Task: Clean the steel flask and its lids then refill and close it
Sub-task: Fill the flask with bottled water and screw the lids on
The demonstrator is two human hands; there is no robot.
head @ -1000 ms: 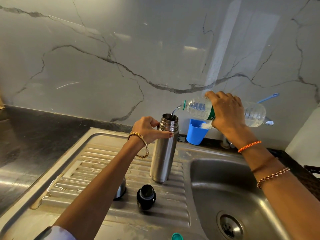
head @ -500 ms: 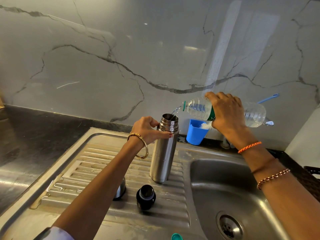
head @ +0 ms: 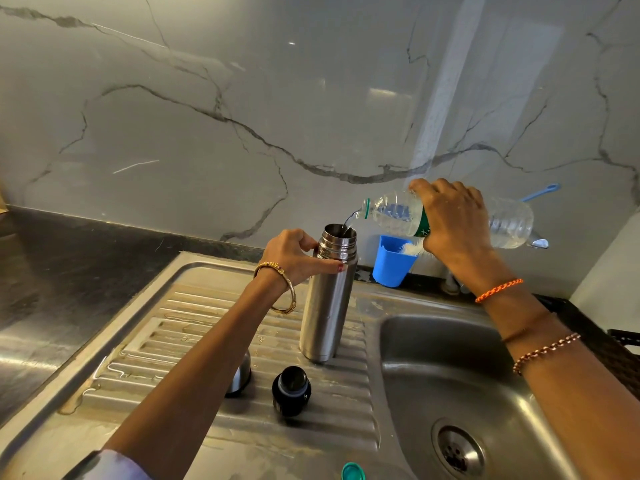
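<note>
The steel flask [head: 327, 306] stands upright and uncapped on the ribbed drainboard [head: 194, 327]. My left hand [head: 294, 254] grips it just below the threaded neck. My right hand [head: 450, 220] holds a clear plastic water bottle [head: 391, 214] tipped almost level, and a thin stream of water runs from its mouth into the flask's opening. In front of the flask, the black inner stopper [head: 291, 389] sits on the drainboard. The steel outer cap [head: 240, 375] lies to its left, partly hidden by my left forearm.
The sink basin [head: 450, 368] with its drain [head: 457, 452] lies to the right. A blue cup [head: 393, 263] stands at the back wall beside the tap base. A teal bottle cap [head: 353, 472] rests at the near sink edge. Dark countertop [head: 69, 271] stretches left.
Hardly anything differs: the bottle stays tipped and water keeps running into the flask. Both hands hold their places.
</note>
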